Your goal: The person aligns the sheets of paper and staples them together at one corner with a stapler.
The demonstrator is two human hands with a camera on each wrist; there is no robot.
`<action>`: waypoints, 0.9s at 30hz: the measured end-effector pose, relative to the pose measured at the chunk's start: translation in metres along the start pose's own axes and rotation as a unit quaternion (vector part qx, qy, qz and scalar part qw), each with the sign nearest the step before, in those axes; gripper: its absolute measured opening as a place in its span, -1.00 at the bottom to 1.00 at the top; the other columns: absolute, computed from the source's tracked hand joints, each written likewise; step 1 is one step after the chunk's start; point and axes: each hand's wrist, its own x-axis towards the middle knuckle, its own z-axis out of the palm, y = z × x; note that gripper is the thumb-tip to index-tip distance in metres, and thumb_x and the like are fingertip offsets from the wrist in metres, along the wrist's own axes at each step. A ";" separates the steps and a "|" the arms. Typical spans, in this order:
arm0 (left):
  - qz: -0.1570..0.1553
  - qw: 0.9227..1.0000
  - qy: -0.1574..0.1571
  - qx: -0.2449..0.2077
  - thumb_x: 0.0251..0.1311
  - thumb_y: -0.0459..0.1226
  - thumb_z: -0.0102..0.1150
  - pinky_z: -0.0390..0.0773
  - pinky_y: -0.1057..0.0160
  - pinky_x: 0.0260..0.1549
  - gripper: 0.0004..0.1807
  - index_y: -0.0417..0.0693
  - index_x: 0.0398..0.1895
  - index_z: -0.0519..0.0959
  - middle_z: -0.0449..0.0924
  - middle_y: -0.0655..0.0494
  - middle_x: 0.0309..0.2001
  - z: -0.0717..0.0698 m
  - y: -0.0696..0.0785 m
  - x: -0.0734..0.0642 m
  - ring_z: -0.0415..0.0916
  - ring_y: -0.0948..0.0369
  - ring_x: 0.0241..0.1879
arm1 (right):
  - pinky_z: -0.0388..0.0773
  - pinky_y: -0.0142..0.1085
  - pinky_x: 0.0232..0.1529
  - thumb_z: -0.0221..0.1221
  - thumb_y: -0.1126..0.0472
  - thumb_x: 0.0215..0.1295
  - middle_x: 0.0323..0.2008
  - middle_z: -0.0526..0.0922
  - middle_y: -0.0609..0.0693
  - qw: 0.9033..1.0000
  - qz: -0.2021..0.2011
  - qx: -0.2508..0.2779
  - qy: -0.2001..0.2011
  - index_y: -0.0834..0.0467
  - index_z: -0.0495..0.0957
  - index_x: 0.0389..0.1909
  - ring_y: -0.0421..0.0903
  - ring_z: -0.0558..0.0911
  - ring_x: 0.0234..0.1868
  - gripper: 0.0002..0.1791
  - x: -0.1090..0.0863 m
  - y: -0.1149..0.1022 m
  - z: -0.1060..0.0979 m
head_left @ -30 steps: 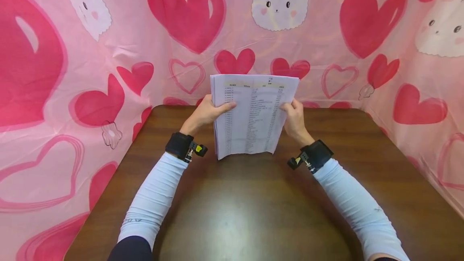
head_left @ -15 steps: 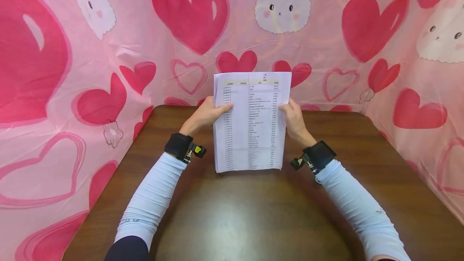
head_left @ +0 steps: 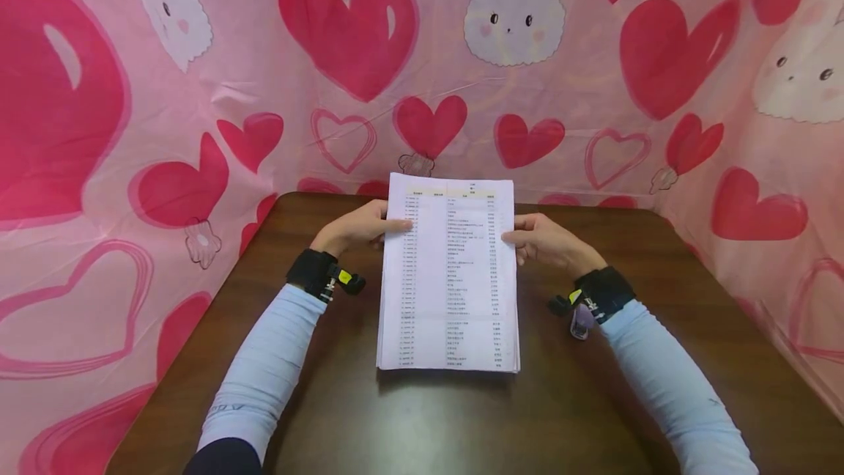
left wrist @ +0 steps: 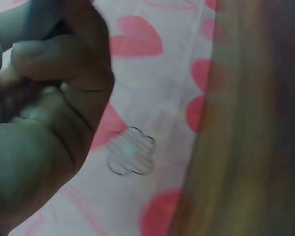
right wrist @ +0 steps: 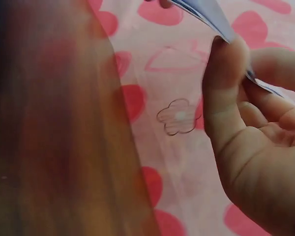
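A stack of printed sheets [head_left: 455, 277] stands tilted toward me above the table, its lower edge nearest me. The left hand [head_left: 359, 226] pinches its left side, thumb on the front page and the other fingers behind. At the right edge, the right hand [head_left: 543, 239] grips the stack between thumb and fingers. In the right wrist view, the thin edge of the paper [right wrist: 206, 12] passes between the thumb and fingers of the right hand [right wrist: 258, 132]. The left wrist view shows the left hand [left wrist: 54, 93] with bent fingers; the pages there are dark and blurred.
A small purple object with a metal end, perhaps a stapler [head_left: 581, 321], lies on the brown wooden table [head_left: 330, 416], partly hidden by the right wrist strap. Pink heart-patterned cloth [head_left: 435, 72] hangs behind the table and along both sides.
The stack has come down and closer to me, and its front page has flattened from a bowed shape. Both hands moved down with it. The purple object has come into sight beside the right wrist.
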 end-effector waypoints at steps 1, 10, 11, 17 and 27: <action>-0.010 1.000 -0.009 -0.003 0.32 -0.15 0.19 0.47 0.29 -0.57 -0.58 -0.07 0.20 0.51 0.70 -0.08 -0.05 -0.001 -0.005 -0.001 0.70 0.01 -0.32 | 0.58 -0.39 -0.43 0.07 0.33 0.43 -0.04 0.71 0.06 1.000 0.008 -0.003 -0.011 0.27 0.42 0.24 0.00 0.74 -0.30 -0.61 0.000 0.003 -0.001; -0.093 0.995 -0.014 0.023 0.22 -0.06 0.29 0.31 0.31 -0.58 -0.57 0.03 0.13 0.58 0.72 -0.02 -0.06 0.004 -0.041 -0.003 0.63 0.04 -0.35 | 0.54 -0.40 -0.43 0.14 0.29 0.39 -0.04 0.72 0.08 0.998 0.052 -0.029 -0.022 0.28 0.48 0.20 -0.04 0.68 -0.38 -0.61 0.001 0.033 0.002; -0.098 0.995 -0.012 0.032 0.21 -0.06 0.30 0.32 0.31 -0.58 -0.58 0.03 0.11 0.59 0.72 -0.02 -0.08 0.005 -0.043 -0.002 0.62 0.04 -0.35 | 0.53 -0.40 -0.44 0.17 0.26 0.37 -0.04 0.72 0.09 0.997 0.060 -0.040 -0.016 0.27 0.50 0.19 -0.03 0.66 -0.41 -0.60 0.001 0.036 0.003; -0.135 0.990 -0.006 0.033 0.15 -0.04 0.35 0.34 0.32 -0.58 -0.59 0.07 0.05 0.63 0.73 -0.01 -0.11 0.008 -0.058 0.000 0.58 0.06 -0.40 | 0.38 -0.36 -0.55 0.31 0.05 0.24 -0.03 0.73 0.09 0.988 0.105 -0.114 0.025 0.09 0.62 0.11 0.15 0.50 -0.52 -0.57 0.000 0.052 0.013; -0.194 0.980 0.016 -0.034 0.18 -0.22 0.33 0.33 0.41 -0.70 -0.60 -0.12 0.08 0.57 0.70 -0.13 -0.15 0.017 -0.075 0.000 0.57 0.16 -0.59 | 0.26 -0.43 -0.65 0.28 0.14 0.28 -0.34 0.69 0.12 0.970 0.141 -0.180 0.078 0.20 0.56 0.09 -0.10 0.39 -0.69 -0.60 0.004 0.070 0.021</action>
